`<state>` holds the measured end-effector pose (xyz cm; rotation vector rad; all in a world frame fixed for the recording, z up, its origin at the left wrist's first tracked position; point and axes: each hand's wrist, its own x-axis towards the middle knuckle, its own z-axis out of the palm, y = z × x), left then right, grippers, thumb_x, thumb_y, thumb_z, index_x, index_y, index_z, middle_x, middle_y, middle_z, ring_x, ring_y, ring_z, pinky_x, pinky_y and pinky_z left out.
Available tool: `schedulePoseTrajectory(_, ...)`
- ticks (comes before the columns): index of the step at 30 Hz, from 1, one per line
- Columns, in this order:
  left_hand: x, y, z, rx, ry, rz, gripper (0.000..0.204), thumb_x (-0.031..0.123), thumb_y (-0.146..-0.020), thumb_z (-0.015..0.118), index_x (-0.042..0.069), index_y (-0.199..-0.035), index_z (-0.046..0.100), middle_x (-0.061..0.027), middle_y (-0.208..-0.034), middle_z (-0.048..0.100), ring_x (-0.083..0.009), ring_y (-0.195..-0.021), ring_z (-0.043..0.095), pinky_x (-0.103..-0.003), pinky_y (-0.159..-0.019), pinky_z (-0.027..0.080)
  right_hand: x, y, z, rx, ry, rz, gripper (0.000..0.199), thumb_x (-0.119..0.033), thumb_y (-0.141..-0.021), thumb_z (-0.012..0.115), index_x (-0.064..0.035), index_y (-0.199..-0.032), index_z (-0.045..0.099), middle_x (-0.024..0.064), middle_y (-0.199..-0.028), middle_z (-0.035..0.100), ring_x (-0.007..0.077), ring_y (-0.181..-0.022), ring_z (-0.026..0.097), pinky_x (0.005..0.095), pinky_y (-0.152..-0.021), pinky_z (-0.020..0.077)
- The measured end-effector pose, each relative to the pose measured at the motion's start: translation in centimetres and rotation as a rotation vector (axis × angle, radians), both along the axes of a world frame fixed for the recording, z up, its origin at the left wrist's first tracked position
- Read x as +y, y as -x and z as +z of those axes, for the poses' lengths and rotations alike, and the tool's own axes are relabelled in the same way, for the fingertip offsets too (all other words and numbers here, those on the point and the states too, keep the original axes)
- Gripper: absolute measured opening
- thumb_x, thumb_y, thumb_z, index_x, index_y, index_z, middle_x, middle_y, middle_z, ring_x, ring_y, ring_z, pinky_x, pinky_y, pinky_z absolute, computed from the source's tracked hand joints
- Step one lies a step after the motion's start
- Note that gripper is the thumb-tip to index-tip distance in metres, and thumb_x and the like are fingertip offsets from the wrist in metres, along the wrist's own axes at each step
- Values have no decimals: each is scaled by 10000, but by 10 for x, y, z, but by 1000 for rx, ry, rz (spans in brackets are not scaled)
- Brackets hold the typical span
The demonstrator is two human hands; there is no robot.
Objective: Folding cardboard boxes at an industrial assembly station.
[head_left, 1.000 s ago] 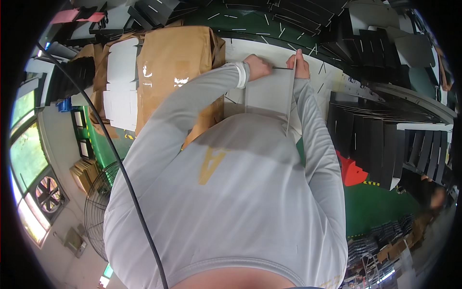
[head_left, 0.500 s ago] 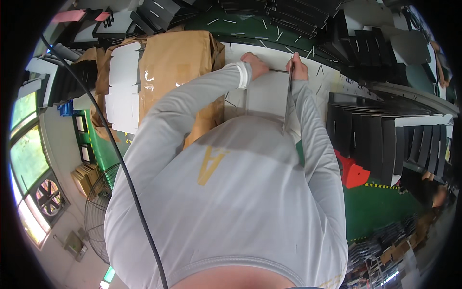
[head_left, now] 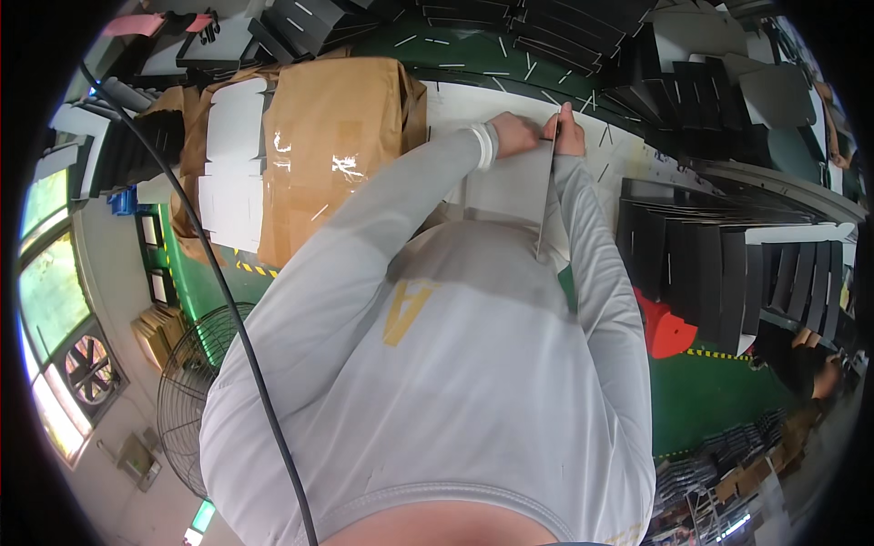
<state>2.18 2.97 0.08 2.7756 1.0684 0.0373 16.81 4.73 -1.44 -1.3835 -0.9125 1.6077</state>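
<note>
Both fingers [head_left: 546,130] pinching grey card [head_left: 510,187]

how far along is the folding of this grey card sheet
Done: white folded cartons lie stacked on the brown paper-wrapped bundle. In hand: the left hand and right hand pinch the far edge of a flat grey card sheet, one side panel turned up. Left: rows of flat black card blanks stand to the right.

A packaging workshop: stacks of flat black cardboard blanks [head_left: 728,273], brown-wrapped bundles [head_left: 337,136], green floor [head_left: 710,400], industrial fan [head_left: 187,400].
</note>
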Motion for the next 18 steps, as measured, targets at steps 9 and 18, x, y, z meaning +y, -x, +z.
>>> schedulePoseTrajectory(9,1,68,9,-32,177,259,117,139,-719,521,70,-737,614,-155,-785,616,-328,-749,603,-426,-659,488,-21,-70,25,-408,-329,-86,289,-275,-880,480,-48,-986,624,80,-964,606,170,-919,538,271,-813,406)
schedulePoseTrajectory(18,-25,82,64,-522,64,1104,245,207,-730,590,-7,-616,554,-203,-615,550,-380,-618,553,-434,-553,449,-122,-42,37,-343,39,16,326,-309,-808,606,-22,-656,571,16,-473,474,79,-359,406,228,-333,287)
